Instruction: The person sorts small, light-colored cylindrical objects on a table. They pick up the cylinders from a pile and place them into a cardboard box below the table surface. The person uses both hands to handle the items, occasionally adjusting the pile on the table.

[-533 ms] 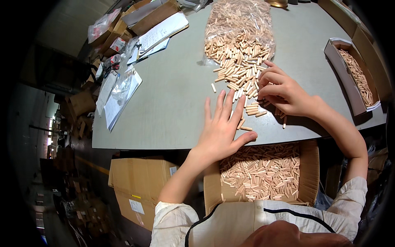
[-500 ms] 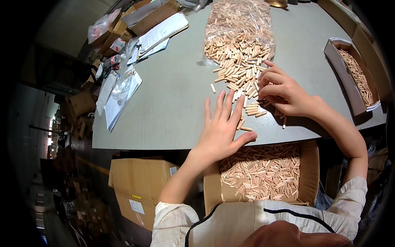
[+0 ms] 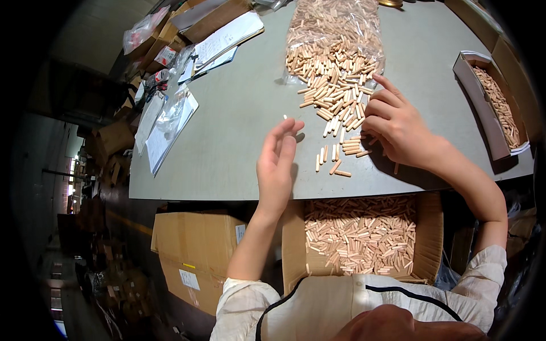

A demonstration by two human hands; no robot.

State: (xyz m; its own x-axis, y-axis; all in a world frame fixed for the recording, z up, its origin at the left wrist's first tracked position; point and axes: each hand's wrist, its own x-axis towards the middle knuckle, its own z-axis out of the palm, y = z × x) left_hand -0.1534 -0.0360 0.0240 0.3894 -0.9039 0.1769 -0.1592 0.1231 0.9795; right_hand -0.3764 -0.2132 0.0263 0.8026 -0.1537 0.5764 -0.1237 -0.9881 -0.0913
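Right by the left hand (image 3: 276, 163), just past its fingertips, is a lone wooden peg (image 3: 285, 117); its long way is mostly hidden. That hand is loosely bent, thumb apart from the fingertips, nothing seen in it. To its right, between both hands, a few standing-apart pegs (image 3: 334, 152) lie with their long sides pointing away from the person. Next, some sideways pegs (image 3: 351, 146) point toward the right hand (image 3: 398, 128), which is nearer to them. Its fingers bend down over more pegs; I cannot tell if they pinch any.
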